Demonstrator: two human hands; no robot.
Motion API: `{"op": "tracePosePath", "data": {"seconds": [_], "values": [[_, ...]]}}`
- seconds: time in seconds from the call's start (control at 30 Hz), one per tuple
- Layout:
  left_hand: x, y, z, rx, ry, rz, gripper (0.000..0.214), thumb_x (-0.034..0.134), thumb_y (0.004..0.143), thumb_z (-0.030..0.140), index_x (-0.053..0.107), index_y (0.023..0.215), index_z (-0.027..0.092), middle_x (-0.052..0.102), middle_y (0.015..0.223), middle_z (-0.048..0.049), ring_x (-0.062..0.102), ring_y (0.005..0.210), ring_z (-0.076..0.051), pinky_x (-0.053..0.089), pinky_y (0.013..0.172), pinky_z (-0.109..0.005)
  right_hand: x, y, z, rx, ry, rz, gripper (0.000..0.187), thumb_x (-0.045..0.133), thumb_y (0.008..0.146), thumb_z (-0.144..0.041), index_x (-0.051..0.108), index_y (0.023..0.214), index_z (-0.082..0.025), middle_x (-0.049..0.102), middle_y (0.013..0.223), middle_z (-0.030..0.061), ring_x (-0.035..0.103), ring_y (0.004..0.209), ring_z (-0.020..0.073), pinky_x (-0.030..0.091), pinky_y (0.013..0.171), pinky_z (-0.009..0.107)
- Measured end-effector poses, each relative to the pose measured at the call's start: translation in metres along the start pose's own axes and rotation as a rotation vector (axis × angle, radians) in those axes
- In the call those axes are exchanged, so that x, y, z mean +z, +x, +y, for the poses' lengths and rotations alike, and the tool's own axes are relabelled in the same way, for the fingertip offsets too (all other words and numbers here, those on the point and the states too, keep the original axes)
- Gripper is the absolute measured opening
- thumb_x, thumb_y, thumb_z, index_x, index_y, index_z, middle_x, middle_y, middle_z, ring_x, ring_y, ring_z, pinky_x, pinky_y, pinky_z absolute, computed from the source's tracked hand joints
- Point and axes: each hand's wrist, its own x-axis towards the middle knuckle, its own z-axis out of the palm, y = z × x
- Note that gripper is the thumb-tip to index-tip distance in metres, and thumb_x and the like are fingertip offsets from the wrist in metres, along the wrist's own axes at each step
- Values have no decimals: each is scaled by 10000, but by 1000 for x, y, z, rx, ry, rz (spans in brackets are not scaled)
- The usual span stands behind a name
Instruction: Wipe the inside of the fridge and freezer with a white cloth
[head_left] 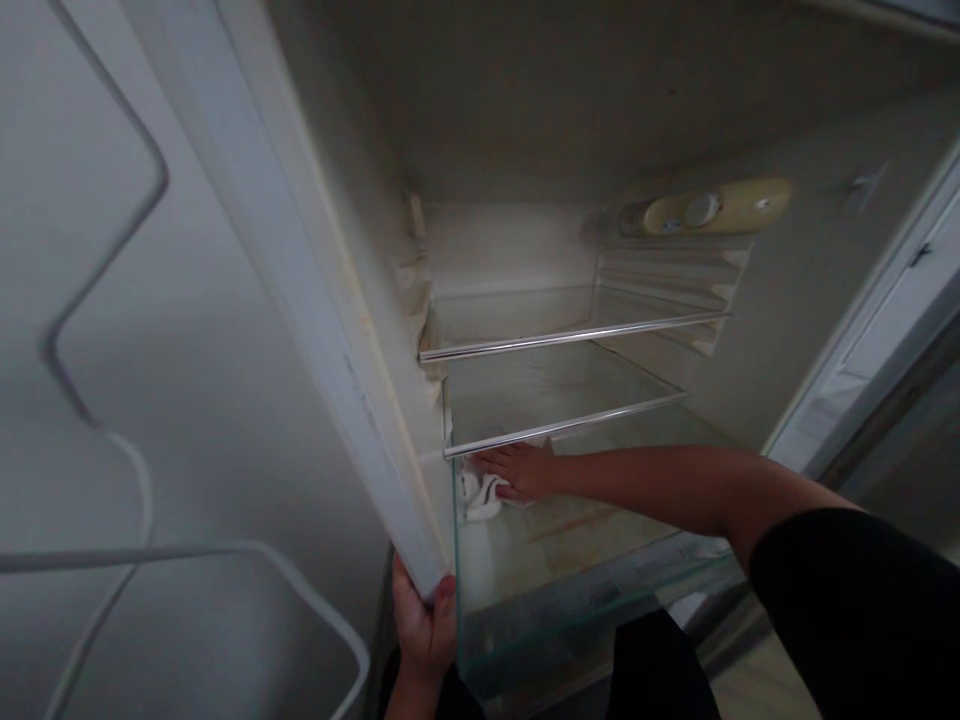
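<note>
My right hand (525, 470) reaches into an open fridge and lies with its fingers stretched over a crumpled white cloth (484, 500). It presses the cloth against the lowest glass shelf (487, 580), near its left side. Brownish stains mark that shelf in front of the hand. Lower down, my left hand (424, 620) grips the front edge of the fridge's left side wall (375, 430), its thumb on the inner side and its fingers on the outer side.
Two glass shelves with metal front rims, an upper one (574, 335) and a lower one (566, 425), sit above my right hand. A yellowed lamp and dial housing (705, 208) is on the right wall. Bent pale tubing (142, 480) runs at the left.
</note>
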Motion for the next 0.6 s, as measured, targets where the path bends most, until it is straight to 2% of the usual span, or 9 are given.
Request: {"op": "tracePosePath", "data": {"seconds": [0.13, 0.2, 0.27, 0.3, 0.37, 0.43, 0.47, 0.53, 0.6], "values": [[-1, -3, -4, -14, 45, 30, 671, 647, 842, 578, 548, 1362, 164, 669, 1137, -122, 649, 1054, -301, 536, 920, -400, -12, 24, 20, -106, -90, 5, 638, 413, 1038, -386, 303, 1590, -86, 169, 1686, 164, 90, 1588, 274, 133, 1284, 535], [-3, -3, -4, -19, 63, 33, 659, 646, 850, 572, 556, 1359, 163, 666, 1143, -126, 644, 1069, -301, 532, 932, -399, -20, 27, 29, -190, -56, -51, 597, 392, 1044, -337, 310, 1585, -99, 186, 1685, 160, 72, 1591, 253, 131, 1285, 525], [-4, -3, -3, -5, 58, 33, 646, 644, 855, 571, 569, 1347, 158, 668, 1128, -127, 644, 1060, -294, 531, 926, -391, -28, 24, 34, -277, 24, -141, 556, 368, 1027, -226, 350, 1567, -97, 258, 1667, 170, 125, 1585, 243, 161, 1285, 497], [-4, -2, -2, 2, 56, 32, 647, 650, 851, 573, 575, 1340, 155, 671, 1104, -123, 646, 1041, -289, 533, 911, -385, -32, 21, 34, -289, 81, -185, 540, 379, 1003, -175, 411, 1535, -92, 329, 1637, 182, 198, 1570, 255, 187, 1280, 484], [-4, 0, 2, 9, 57, 47, 648, 666, 835, 581, 594, 1316, 153, 681, 1038, -109, 653, 977, -276, 538, 863, -375, -36, 12, 31, -198, 225, -236, 476, 476, 923, -115, 589, 1383, -70, 518, 1493, 218, 403, 1469, 319, 269, 1246, 491], [-3, 3, 8, 2, 50, 57, 641, 690, 806, 597, 619, 1268, 159, 689, 980, -90, 659, 909, -262, 545, 809, -367, -35, 3, 23, 10, 392, -210, 352, 586, 841, -118, 705, 1167, -61, 666, 1266, 223, 573, 1279, 365, 384, 1155, 523], [-2, 4, 11, -8, 35, 62, 625, 699, 793, 605, 633, 1233, 166, 692, 953, -79, 660, 882, -255, 547, 787, -362, -33, -2, 18, 126, 484, -176, 302, 601, 830, -135, 717, 1098, -62, 698, 1174, 209, 621, 1188, 358, 439, 1096, 519], [-2, 5, 16, -35, -2, 65, 573, 712, 775, 612, 652, 1155, 186, 687, 905, -52, 662, 846, -243, 548, 765, -352, -28, -9, 5, 324, 682, -95, 290, 530, 895, -208, 701, 1076, -60, 722, 1051, 176, 683, 1008, 304, 540, 941, 457], [-2, 4, 17, -62, -25, 57, 529, 717, 772, 602, 652, 1111, 201, 679, 878, -32, 661, 831, -235, 547, 759, -343, -22, -11, -6, 480, 934, -15, 393, 371, 986, -275, 670, 1127, -63, 725, 971, 142, 697, 850, 238, 579, 774, 362]]}}
